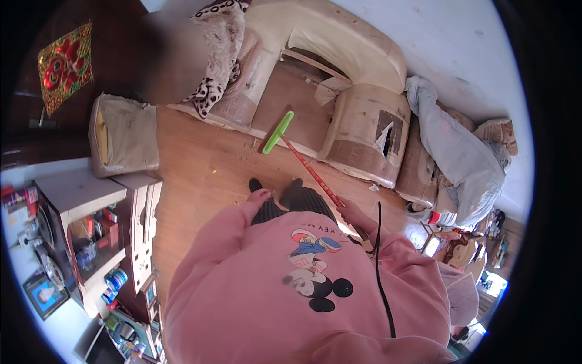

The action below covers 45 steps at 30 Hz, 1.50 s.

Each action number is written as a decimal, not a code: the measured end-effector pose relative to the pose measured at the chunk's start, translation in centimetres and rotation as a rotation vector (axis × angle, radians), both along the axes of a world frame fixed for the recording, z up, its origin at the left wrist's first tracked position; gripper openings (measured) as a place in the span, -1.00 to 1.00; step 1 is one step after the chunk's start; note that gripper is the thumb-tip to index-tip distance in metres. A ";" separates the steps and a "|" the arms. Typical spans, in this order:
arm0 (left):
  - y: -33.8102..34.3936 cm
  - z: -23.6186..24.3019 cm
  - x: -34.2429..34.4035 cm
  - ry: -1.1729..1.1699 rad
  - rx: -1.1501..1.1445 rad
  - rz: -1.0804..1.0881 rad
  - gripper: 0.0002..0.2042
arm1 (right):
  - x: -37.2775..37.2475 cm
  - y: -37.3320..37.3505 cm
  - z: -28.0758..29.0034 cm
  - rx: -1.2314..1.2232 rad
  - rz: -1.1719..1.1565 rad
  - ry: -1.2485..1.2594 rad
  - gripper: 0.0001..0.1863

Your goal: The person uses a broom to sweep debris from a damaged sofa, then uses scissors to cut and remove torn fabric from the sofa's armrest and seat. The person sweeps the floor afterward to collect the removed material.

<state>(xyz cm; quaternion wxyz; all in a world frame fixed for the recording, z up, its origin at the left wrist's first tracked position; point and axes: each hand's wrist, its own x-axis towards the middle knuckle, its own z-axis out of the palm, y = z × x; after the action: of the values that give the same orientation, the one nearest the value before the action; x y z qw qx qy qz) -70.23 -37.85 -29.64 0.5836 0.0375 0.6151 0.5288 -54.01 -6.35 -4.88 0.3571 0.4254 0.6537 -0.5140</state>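
Note:
My right hand is closed round the red patterned handle of a broom. The handle slants away to the far left and ends in a long bright green head, which is on the wood floor by the sofa base. Any bristles are hidden under the head. My left hand hangs in front of my body, close to my left shoe. Its fingers look curled together, and nothing shows in them.
A worn beige sofa with torn covers and an open seat frame runs along the far wall. Grey cloth lies over its right end. A battered padded stool and a cabinet stand left on the wood floor.

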 end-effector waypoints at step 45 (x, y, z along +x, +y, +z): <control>43.3 1.1 -26.0 -0.717 -0.095 0.278 -0.88 | -28.0 20.8 -5.6 -0.983 -1.229 0.218 -0.94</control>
<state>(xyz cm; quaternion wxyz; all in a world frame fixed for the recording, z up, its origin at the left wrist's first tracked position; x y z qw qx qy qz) -96.24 5.48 -28.50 0.6853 -0.2606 0.3953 0.5533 -81.98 14.48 -10.46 0.0902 0.4507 0.0313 -0.8876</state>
